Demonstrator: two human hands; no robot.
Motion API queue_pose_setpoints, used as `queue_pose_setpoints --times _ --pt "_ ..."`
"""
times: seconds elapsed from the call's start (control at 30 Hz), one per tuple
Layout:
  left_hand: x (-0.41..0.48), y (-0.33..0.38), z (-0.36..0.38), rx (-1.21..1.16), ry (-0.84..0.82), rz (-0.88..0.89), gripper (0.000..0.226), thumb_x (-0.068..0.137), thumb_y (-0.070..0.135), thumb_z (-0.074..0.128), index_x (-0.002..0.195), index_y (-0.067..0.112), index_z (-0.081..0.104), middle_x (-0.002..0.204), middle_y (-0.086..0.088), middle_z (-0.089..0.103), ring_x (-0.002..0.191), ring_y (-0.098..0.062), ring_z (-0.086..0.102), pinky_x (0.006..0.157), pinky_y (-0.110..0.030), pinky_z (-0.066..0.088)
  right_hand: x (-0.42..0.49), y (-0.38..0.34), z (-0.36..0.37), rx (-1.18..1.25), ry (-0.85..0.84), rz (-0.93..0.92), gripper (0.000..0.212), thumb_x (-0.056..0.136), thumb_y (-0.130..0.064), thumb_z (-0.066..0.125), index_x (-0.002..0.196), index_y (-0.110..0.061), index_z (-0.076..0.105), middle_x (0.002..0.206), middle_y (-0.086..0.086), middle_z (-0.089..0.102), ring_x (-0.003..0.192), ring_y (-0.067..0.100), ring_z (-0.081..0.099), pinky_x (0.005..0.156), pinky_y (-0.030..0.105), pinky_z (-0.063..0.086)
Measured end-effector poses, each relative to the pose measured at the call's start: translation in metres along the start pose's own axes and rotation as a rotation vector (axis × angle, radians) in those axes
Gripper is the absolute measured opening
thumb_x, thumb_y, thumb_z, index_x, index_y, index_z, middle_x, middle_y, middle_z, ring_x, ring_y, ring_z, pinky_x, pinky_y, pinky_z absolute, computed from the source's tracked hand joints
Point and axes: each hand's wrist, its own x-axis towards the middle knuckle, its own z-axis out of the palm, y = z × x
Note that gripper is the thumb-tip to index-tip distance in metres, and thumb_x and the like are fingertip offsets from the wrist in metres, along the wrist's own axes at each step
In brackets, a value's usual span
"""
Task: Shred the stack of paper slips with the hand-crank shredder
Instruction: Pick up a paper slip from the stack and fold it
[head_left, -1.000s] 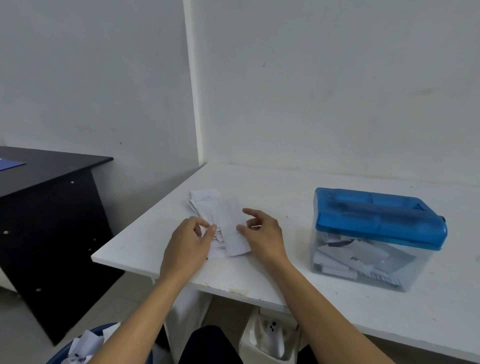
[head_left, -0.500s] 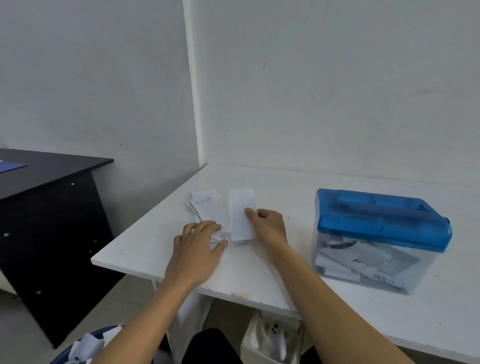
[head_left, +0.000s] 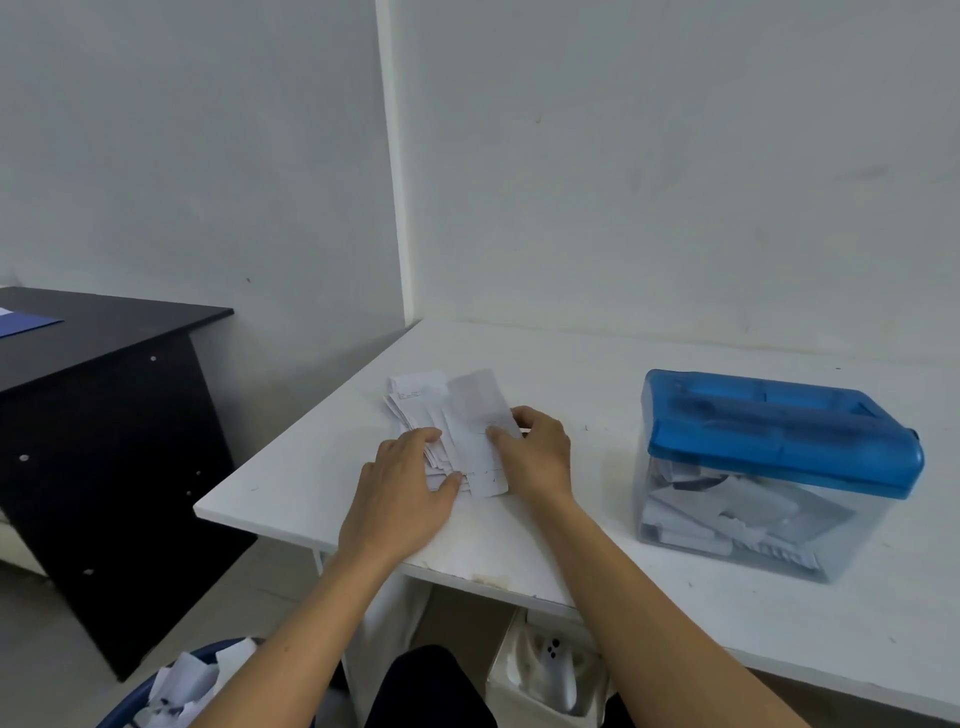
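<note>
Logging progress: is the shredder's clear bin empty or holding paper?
Partly full: white paper pieces show through the clear bin under the blue lid.

Both bare forearms reach forward from the lower edge of the view, wrists nearly straight. The left hand (head_left: 405, 483) lies palm down, fingers straight and together, thumb out to the side. The right hand (head_left: 537, 452) is curled, thumb and fingers seemingly pinching the edge of a paper slip (head_left: 475, 410).

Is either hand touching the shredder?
No, the left hand and right hand are both on the paper slips, apart from the shredder.
</note>
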Motion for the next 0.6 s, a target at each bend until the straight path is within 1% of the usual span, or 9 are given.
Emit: queue_pose_setpoints --times 0.07,0.13,0.17,0.23,0.3,0.37,0.47,0.53,0.6 --pt "0.001 -0.002 -0.002 -0.091 0.025 -0.033 0.045 0.096 0.044 0.06 0.138 0.03 0.048 0.137 0.012 0.052 0.128 -0.013 0.045 0.107 -0.038 0.042 0.001 0.001 -0.003 0.117 0.035 0.008 0.015 0.092 -0.019 0.067 0.106 -0.016 0.068 0.102 -0.006 0.069 0.087 0.006 0.064 0.058 0.007 0.041" --pt "0.002 -0.004 -0.004 -0.148 0.054 -0.045 0.037 0.099 0.046 0.054 0.133 0.03 0.054 0.133 0.014 0.054 0.124 -0.011 0.045 0.103 -0.038 0.045 0.001 0.0 -0.004 0.211 0.047 0.02 0.024 0.092 -0.018 0.07 0.115 -0.016 0.064 0.11 -0.004 0.068 0.099 0.015 0.065 0.066 0.013 0.046" --pt "0.003 -0.005 -0.005 -0.157 0.059 -0.04 0.035 0.1 0.047 0.051 0.13 0.03 0.058 0.131 0.014 0.055 0.122 -0.009 0.045 0.1 -0.037 0.046 0.0 -0.001 -0.005 0.244 0.039 0.027 0.03 0.092 -0.018 0.071 0.12 -0.017 0.061 0.114 -0.003 0.066 0.101 0.015 0.064 0.067 0.014 0.047" --pt "0.004 -0.005 -0.004 -0.176 0.061 -0.037 0.034 0.101 0.049 0.047 0.124 0.03 0.063 0.127 0.013 0.058 0.117 -0.009 0.045 0.097 -0.036 0.048 -0.001 -0.002 -0.006 0.285 0.002 0.016 0.039 0.092 -0.017 0.071 0.127 -0.02 0.055 0.117 -0.004 0.064 0.099 0.012 0.063 0.066 0.012 0.046" --pt "0.006 -0.006 -0.004 -0.195 0.059 -0.049 0.034 0.101 0.05 0.046 0.12 0.03 0.066 0.12 0.014 0.06 0.11 -0.009 0.046 0.091 -0.04 0.054 -0.002 -0.002 -0.007 0.306 -0.044 -0.021 0.041 0.091 -0.015 0.072 0.129 -0.021 0.056 0.118 -0.006 0.064 0.102 0.01 0.063 0.069 0.012 0.048" --pt "0.006 -0.007 -0.004 -0.214 0.055 -0.05 0.036 0.099 0.052 0.048 0.115 0.028 0.069 0.109 0.017 0.059 0.104 -0.009 0.048 0.083 -0.044 0.058 -0.002 0.0 -0.005 0.308 -0.092 -0.062 0.041 0.09 -0.014 0.072 0.129 -0.02 0.06 0.119 -0.008 0.067 0.107 0.01 0.064 0.078 0.016 0.052" --pt "0.005 -0.007 -0.003 -0.232 0.052 -0.038 0.035 0.099 0.051 0.05 0.101 0.024 0.072 0.093 0.019 0.06 0.096 -0.01 0.054 0.078 -0.045 0.059 -0.004 0.001 -0.002 0.281 -0.176 -0.115 0.037 0.089 -0.014 0.071 0.126 -0.021 0.065 0.117 -0.009 0.071 0.108 0.01 0.067 0.088 0.025 0.056" --pt "0.004 -0.007 -0.003 -0.232 0.036 -0.03 0.036 0.1 0.051 0.048 0.095 0.023 0.069 0.086 0.013 0.059 0.089 -0.012 0.058 0.076 -0.044 0.058 -0.008 -0.001 0.0 0.233 -0.216 -0.19 0.034 0.091 -0.012 0.067 0.124 -0.02 0.065 0.115 -0.01 0.072 0.105 0.008 0.067 0.085 0.024 0.056" --pt "0.003 -0.007 -0.003 -0.222 0.014 -0.008 0.044 0.098 0.059 0.04 0.101 0.025 0.067 0.087 0.007 0.06 0.084 -0.013 0.061 0.074 -0.045 0.057 -0.013 -0.003 0.005 0.212 -0.227 -0.254 0.034 0.093 -0.01 0.064 0.125 -0.021 0.062 0.116 -0.011 0.069 0.105 0.005 0.065 0.083 0.021 0.055"
